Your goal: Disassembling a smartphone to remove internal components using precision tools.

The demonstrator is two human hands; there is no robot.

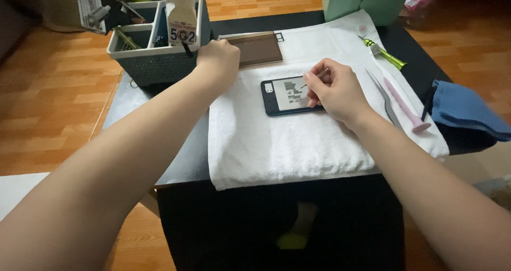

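At the far left stands a grey organizer basket full of tools. The left hand rests beside it as a closed fist; I cannot tell if it holds anything. In the middle, on the white towel over the bench, lies the opened phone, dark frame, pale inner plate with dark parts. The right hand has its grip pinched on a thin tool touching the phone. I think the tip may slip and scratch the parts, because nothing holds the phone steady. Tweezers and a pink tool lie at right.
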